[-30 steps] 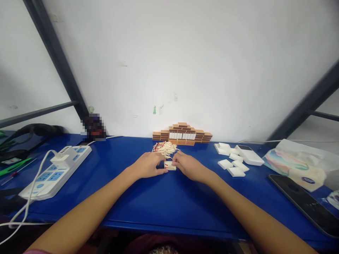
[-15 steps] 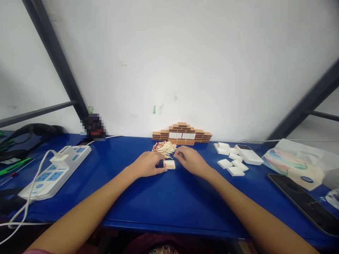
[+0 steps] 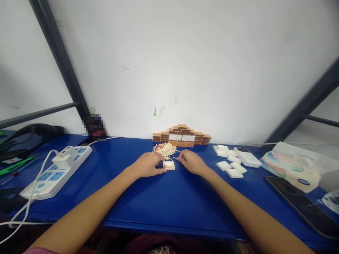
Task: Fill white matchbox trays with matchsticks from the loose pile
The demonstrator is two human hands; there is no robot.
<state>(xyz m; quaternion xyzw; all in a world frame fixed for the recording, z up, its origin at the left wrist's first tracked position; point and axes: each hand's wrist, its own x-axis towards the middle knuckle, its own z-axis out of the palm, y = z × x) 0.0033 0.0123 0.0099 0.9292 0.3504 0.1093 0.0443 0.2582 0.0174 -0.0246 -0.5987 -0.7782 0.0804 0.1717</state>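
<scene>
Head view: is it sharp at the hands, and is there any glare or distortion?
Head view: soft even light, no glare on the blue table; left hand and right hand fairly sharp; single matches too small to separate; edges stretched; a pixelated patch by the wall.

**Materials and finishes on the bench**

Bench [image 3: 169, 197]: smooth blue top with a soft sheen. Matches [image 3: 165, 150]: pale bare wood, matt, with dull red heads. Tray [image 3: 169, 165]: white paperboard, matt. Stack [image 3: 182, 134] of boxes: brown card, matt, with white card showing in the middle row. Loose trays [image 3: 231, 165]: the same white matt board. Power strip [image 3: 57, 169]: white moulded plastic, lightly glossy, with a smooth white cord. Phone [image 3: 302, 204]: black glass, highly glossy. Pack [image 3: 288, 162]: thin crinkled film, shiny. Wall [image 3: 185, 63]: matt white paint. Frame bars [image 3: 60, 63]: dark metal, dull.
</scene>
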